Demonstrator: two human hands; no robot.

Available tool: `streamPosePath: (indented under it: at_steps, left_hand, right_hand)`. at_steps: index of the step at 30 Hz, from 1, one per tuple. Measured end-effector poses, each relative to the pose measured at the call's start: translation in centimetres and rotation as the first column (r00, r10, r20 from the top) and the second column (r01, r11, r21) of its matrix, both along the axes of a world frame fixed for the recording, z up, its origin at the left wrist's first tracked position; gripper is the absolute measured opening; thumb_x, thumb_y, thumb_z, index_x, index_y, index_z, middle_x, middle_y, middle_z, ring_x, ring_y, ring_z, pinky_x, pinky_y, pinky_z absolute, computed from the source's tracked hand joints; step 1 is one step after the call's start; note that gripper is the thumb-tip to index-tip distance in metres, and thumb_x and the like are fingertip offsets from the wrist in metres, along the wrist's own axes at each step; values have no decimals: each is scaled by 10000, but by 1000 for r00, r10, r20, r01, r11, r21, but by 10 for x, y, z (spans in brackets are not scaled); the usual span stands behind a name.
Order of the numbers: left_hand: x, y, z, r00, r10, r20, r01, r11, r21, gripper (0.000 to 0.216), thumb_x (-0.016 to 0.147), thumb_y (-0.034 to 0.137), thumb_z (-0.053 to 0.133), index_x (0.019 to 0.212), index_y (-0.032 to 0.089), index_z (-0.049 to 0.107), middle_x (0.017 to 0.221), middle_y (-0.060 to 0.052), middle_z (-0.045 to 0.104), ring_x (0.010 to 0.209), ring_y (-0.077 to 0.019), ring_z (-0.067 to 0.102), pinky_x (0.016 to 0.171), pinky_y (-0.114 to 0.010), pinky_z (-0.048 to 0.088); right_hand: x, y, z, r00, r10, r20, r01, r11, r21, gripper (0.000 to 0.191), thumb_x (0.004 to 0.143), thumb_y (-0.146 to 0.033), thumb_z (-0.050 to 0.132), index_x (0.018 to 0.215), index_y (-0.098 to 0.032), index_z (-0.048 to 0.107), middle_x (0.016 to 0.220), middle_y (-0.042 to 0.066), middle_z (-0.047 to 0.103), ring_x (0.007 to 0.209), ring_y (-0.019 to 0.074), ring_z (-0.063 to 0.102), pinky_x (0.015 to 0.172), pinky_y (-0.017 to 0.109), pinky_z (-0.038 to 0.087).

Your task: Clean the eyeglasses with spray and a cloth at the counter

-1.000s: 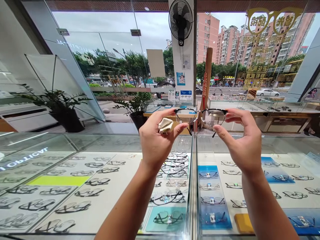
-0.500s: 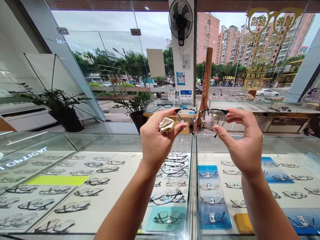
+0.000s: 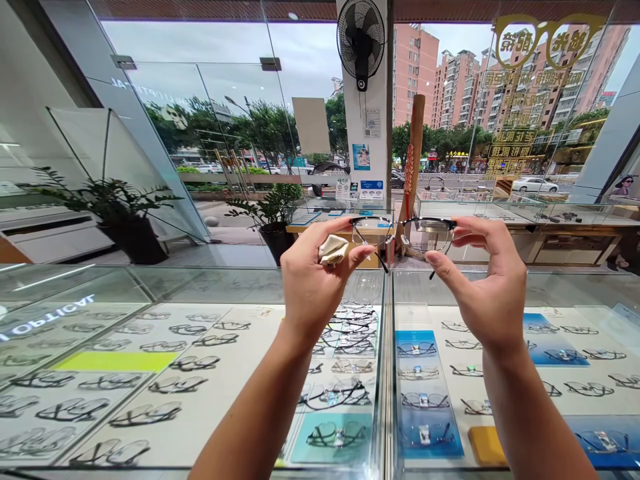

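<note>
Glass forms the top of the display counter (image 3: 200, 287) nearest the camera, and beneath it rows of spectacle frames (image 3: 345, 393) lie on pale trays, with blue cards (image 3: 425, 427) to the right of the metal divider and a yellow-green card (image 3: 115, 361) to the left. Both bare forearms rise from the lower edge over this case. The left hand (image 3: 310, 280) is curled, its thumb and forefinger pinching the left end of a pair of glasses (image 3: 403, 233), while a small crumpled cream cloth (image 3: 333, 249) is tucked against the palm under the other fingers. The right hand (image 3: 493, 280) pinches the right end of the same glasses between thumb and forefinger, the remaining fingers loosely bent. The glasses, with a dark upper rim and clear lenses, are held level in the air between the two hands, above the far edge of the counter and well clear of its glass, their temple arms hanging folded below. Beyond them stand a second glass counter (image 3: 480, 210) and two potted plants (image 3: 125, 207) on the floor at left. A white pillar carries a black wall fan (image 3: 361, 40), and the shop window behind bears a gold spectacles sign (image 3: 547, 40), with pink apartment blocks outside.
</note>
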State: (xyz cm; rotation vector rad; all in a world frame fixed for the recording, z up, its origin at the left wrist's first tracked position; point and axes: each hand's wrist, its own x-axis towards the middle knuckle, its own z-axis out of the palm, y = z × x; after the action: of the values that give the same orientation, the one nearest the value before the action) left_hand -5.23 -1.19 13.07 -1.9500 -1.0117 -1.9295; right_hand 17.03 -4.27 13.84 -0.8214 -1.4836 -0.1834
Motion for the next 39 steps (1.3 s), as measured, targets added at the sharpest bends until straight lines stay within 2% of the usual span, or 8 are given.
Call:
streamPosePath:
  at_steps: [25,28,32,39]
  left_hand:
    - [-1,1,-1,999,42,-14,-42,999,7,474,857,601,774,1138,223,728,934,-51,762,859,-202,712,765,-316,571]
    - [-1,2,-1,998,52,-24,-50,996,72,464,857,578,786,1141,215,729,990,-65,769,882,-204,717,809,-327,575]
    - [-1,2,-2,991,133,-23,-126,972,200,518,829,600,804,1139,193,727,1007,-85,763,934,-231,714,866,-362,571]
    - [0,1,-2,986,166,-23,-157,961,226,524,831,615,795,1138,196,723,1007,-84,750,930,-240,702,862,-378,574]
  right_hand:
    - [0,-1,1,1000,17,-5,-17,1000,-19,377,868,-436,789,1196,-290,675,1083,39,711,963,240,681,924,461,587]
    - [1,0,1,1000,20,-1,-20,999,-31,376,870,-418,789,1204,-285,679,1098,42,721,967,239,689,926,460,592]
    - [2,5,-1,999,41,14,-40,996,-74,391,880,-416,772,1238,-289,679,1158,45,738,992,243,705,935,473,600]
    - [3,10,-3,998,65,15,-64,994,-86,408,892,-417,763,1270,-289,679,1201,55,743,1010,248,714,948,481,602]
